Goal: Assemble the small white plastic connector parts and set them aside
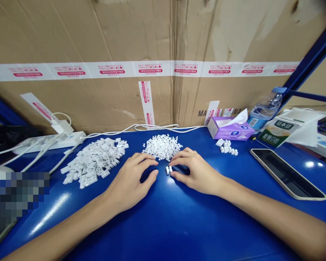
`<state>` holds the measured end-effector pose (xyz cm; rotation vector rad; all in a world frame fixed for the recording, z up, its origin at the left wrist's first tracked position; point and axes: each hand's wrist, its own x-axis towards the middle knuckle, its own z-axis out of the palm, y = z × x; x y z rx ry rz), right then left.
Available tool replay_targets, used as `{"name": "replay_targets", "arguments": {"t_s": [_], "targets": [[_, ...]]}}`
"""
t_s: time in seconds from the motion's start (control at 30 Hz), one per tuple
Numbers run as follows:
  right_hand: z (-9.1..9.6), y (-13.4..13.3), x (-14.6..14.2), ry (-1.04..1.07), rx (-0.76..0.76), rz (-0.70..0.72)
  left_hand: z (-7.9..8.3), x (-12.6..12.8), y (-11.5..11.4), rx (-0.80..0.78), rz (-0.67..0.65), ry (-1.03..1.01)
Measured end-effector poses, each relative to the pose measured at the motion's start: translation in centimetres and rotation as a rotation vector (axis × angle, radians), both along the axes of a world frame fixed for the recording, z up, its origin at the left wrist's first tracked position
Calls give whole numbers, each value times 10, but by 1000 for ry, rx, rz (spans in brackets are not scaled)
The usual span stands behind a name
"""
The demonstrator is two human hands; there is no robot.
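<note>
My left hand (136,177) hovers over the blue table with its thumb and fingers apart and nothing between them. Across from it, my right hand (197,170) has its thumb and index fingertips closed at the ends of a small white plastic part (169,170), which looks like two short pieces side by side. Just beyond both hands lies a heap of tiny white plastic pieces (163,146). Larger flat white plastic pieces (95,161) are piled to the left of my left hand.
A small group of white parts (226,146) lies before a purple tissue pack (229,128). On the right are a phone (288,174), a plastic bottle (266,108) and a green-white carton (279,130). A power strip (54,143) with cables stands left; cardboard (111,101) rises behind.
</note>
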<state>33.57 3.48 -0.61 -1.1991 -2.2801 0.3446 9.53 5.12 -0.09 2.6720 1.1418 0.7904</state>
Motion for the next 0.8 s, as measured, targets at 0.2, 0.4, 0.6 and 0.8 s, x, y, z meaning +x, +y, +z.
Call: {"name": "replay_targets", "arguments": {"t_s": [0.2, 0.4, 0.6, 0.8], "targets": [[5, -5, 3, -64, 24, -8, -2, -5, -5, 44, 117, 165], [5, -27, -3, -276, 56, -67, -7, -7, -19, 77, 141, 320], [-1, -39, -9, -385, -80, -76, -19, -10, -27, 15, 88, 433], [-2, -39, -8, -436, -112, -62, -18, -9, -29, -30, 66, 490]]}}
